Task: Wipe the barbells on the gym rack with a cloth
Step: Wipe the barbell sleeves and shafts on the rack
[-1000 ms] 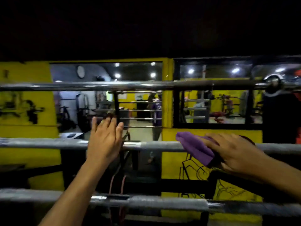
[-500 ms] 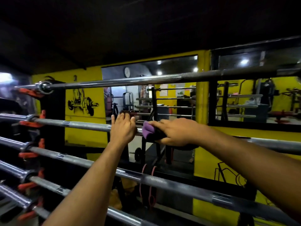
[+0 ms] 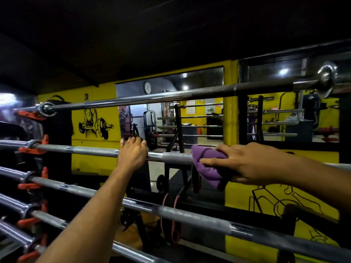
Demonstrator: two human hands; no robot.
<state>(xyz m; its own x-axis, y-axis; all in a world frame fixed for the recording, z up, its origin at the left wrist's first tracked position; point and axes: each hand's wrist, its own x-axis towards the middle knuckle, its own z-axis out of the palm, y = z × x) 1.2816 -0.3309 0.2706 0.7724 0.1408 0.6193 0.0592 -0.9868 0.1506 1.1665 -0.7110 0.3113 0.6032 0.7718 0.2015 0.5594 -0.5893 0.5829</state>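
Observation:
Several steel barbells lie horizontally, one above the other, on a rack with orange hooks (image 3: 32,150). My left hand (image 3: 132,152) lies over the second barbell from the top (image 3: 91,151), fingers curled over its far side. To the right on the same bar, my right hand (image 3: 245,162) grips a purple cloth (image 3: 208,167) wrapped round the bar. A bare knurled stretch of bar shows between the two hands. The top barbell (image 3: 171,96) runs above both hands, and a lower barbell (image 3: 190,215) passes beneath my forearms.
Behind the rack stands a yellow wall (image 3: 95,118) with black drawings and mirrors (image 3: 190,118) reflecting gym machines. A black rack post (image 3: 288,230) stands at the lower right. Red and black bands (image 3: 172,219) hang behind the lower bar. The ceiling is dark.
My right hand has slid the cloth to the right along the bar, away from my left hand. My left hand stays on the same bar. The camera has shifted.

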